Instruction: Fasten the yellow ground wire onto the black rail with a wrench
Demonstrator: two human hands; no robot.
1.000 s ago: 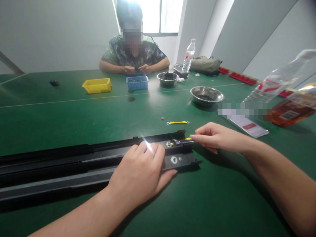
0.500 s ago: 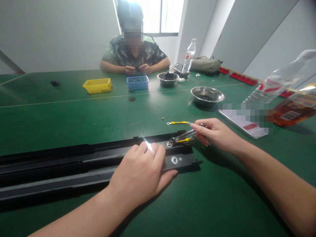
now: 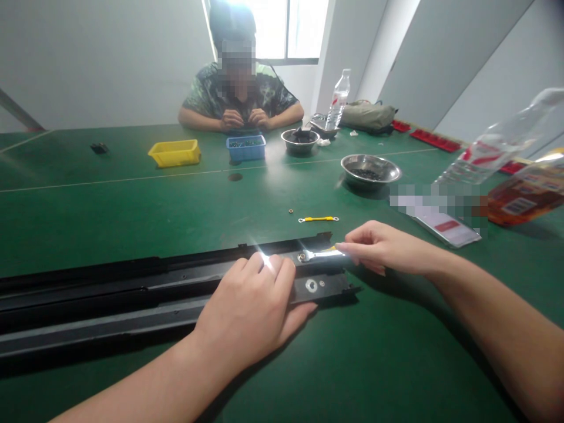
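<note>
Two long black metal rails (image 3: 110, 326) lie side by side on the table. My left hand (image 3: 249, 302) presses over them near their right end, fingers curled over the far side and thumb along the near edge. My right hand (image 3: 372, 249) is closed on a wrench (image 3: 326, 253), which lies low along the far rail. Its head sits around a small nut (image 3: 302, 257) there. Part of a yellow wire (image 3: 333, 248) shows behind the wrench. On the near rail's end is a bare round silver spot (image 3: 311, 285).
Beyond the rails lie another yellow wire with ring ends (image 3: 319, 219) and a small nut (image 3: 291, 211). Farther off are metal bowls (image 3: 371, 171), a blue bin (image 3: 245, 148) and a yellow bin (image 3: 175, 153). A phone (image 3: 447, 226) and bottles (image 3: 524, 191) stand right. A person sits opposite.
My right hand has lowered the wrench from a raised tilt to nearly flat along the rail, its head staying at the nut. My left hand has stayed put. The person opposite has raised their hands slightly.
</note>
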